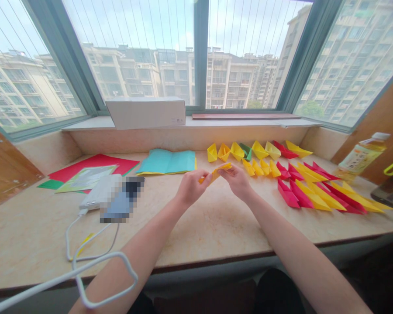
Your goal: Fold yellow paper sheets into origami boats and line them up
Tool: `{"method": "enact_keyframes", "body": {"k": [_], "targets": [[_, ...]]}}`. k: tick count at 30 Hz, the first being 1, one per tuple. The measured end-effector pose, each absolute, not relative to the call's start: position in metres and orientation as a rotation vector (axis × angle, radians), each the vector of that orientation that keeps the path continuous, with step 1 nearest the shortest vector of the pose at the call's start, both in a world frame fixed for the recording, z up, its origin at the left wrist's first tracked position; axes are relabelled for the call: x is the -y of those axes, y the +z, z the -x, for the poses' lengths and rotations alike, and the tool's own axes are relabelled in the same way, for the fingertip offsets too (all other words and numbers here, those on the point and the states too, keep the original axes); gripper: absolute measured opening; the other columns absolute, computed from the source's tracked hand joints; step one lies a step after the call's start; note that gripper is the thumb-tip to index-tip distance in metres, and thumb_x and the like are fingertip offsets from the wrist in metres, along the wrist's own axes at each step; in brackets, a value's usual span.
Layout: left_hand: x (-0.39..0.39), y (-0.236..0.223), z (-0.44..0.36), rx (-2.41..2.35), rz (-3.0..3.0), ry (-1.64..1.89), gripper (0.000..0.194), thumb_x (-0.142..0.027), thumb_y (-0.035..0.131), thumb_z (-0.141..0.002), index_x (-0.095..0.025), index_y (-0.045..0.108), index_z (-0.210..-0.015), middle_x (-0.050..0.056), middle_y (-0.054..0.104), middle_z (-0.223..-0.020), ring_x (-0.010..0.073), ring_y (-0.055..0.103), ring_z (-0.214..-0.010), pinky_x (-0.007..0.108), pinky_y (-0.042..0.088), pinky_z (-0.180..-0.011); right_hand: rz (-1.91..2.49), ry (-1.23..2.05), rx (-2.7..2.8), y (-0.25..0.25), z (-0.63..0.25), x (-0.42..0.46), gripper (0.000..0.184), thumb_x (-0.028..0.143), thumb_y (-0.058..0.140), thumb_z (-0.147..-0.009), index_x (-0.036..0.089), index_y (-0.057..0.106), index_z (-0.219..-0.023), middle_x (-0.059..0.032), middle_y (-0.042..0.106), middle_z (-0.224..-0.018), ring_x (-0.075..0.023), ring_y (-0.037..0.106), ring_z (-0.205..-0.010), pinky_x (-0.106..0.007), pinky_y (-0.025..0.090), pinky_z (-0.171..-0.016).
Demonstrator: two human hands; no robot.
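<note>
Both hands meet above the middle of the marble counter [216,222]. My left hand [190,186] and my right hand [237,179] each pinch an end of a folded yellow-orange paper piece [218,171] held just above the surface. Their fingers are closed on it. To the right lie several finished paper boats [314,187] in yellow and red, laid in rows, and a row of smaller yellow, green and red folded pieces [249,151] sits behind them near the wall.
A teal sheet stack [168,161] lies behind my hands. Red and green sheets [94,168] are at the left, next to a white power bank [100,192], a blurred phone and a white cable [85,253]. A white box [146,112] rests on the sill, and a bottle [360,157] stands far right.
</note>
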State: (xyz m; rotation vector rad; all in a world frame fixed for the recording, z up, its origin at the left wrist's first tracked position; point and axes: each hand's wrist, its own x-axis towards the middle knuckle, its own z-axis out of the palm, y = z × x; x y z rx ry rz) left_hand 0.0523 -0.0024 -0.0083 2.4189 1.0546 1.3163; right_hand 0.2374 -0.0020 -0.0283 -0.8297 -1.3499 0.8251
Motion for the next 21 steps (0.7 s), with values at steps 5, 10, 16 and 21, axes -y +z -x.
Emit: {"method": "enact_keyframes", "body": {"k": [5,10,16,21], "targets": [[0.0027,-0.0087,-0.0538,-1.075,-2.434,1.268,0.025,-0.03,0.05,-0.093,-0.018,0.068,-0.08,0.003,0.072,-0.077,0.0158,0.066,-0.07,0.025,0.047,-0.068,0.818,0.831,1.324,-0.0257,-0.2376,0.0031,0.034,0.05,0.078,-0.069,0.021,0.07,-0.083,-0.0036,0.071,-0.084,-0.02,0.064,-0.083,-0.037,0.052,-0.081],[0.0069,-0.0089,-0.0548,-1.093,-2.441,1.227,0.024,-0.039,0.054,-0.091,-0.018,0.066,-0.097,0.006,0.074,-0.087,0.0191,0.069,-0.078,0.027,0.05,-0.069,0.826,0.823,1.369,-0.028,-0.2386,0.0031,0.031,0.048,0.076,-0.073,0.02,0.07,-0.083,-0.0046,0.072,-0.083,-0.0201,0.065,-0.08,-0.037,0.051,-0.081],[0.0086,-0.0085,-0.0547,-1.148,-2.425,1.233,0.021,-0.04,0.058,-0.09,-0.021,0.065,-0.096,0.004,0.075,-0.087,0.0173,0.07,-0.075,0.025,0.05,-0.067,0.831,0.834,1.452,-0.032,-0.2398,0.0017,0.028,0.046,0.073,-0.077,0.019,0.072,-0.083,-0.0056,0.074,-0.085,-0.0203,0.066,-0.08,-0.037,0.05,-0.081],[0.0081,-0.0074,-0.0538,-1.15,-2.478,1.251,0.018,-0.035,0.056,-0.092,-0.021,0.067,-0.089,0.002,0.075,-0.082,0.0157,0.069,-0.072,0.023,0.046,-0.066,0.847,0.81,1.468,-0.0327,-0.2406,0.001,0.024,0.043,0.072,-0.079,0.019,0.073,-0.082,-0.0049,0.074,-0.083,-0.0198,0.065,-0.079,-0.035,0.05,-0.079]]}}
